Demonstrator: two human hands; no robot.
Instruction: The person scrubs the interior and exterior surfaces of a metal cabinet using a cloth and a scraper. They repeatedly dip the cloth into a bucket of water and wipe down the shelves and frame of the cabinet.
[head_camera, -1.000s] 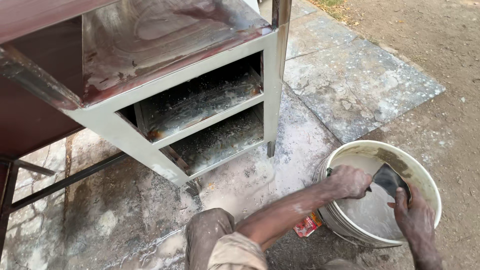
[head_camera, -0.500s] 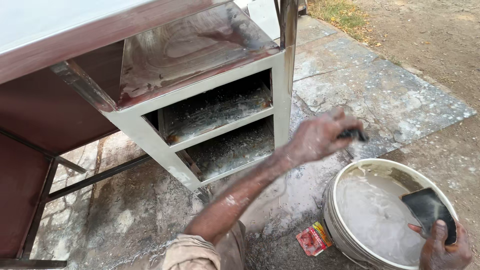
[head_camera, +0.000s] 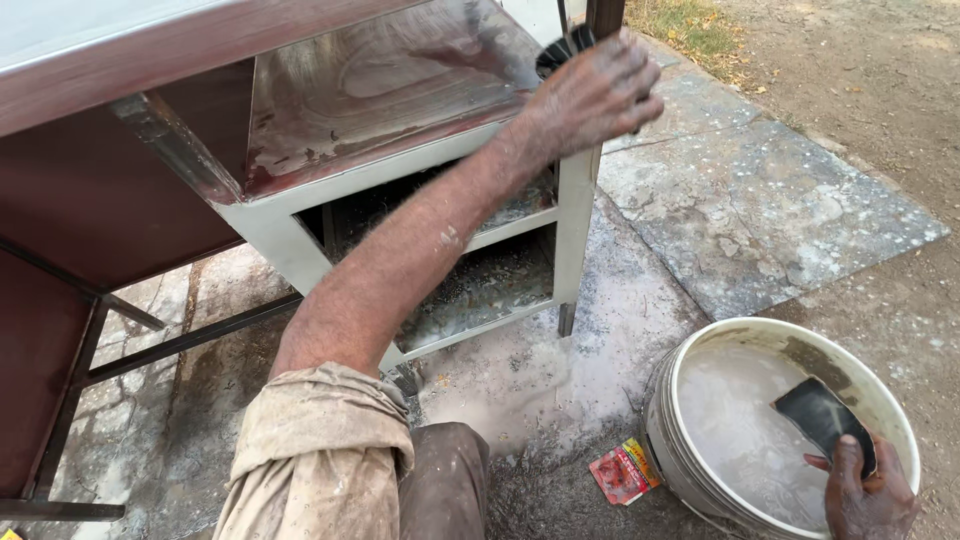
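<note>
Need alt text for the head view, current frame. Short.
A person's left hand presses a dark pad against the corner post of a grey metal shelf cabinet, while the right hand holds a dark flat sheet over a white bucket of cloudy water on wet stone paving.

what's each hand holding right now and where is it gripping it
The left hand is closed around a small dark object, mostly hidden. The right hand pinches the lower edge of a dark sheet over the bucket.
</note>
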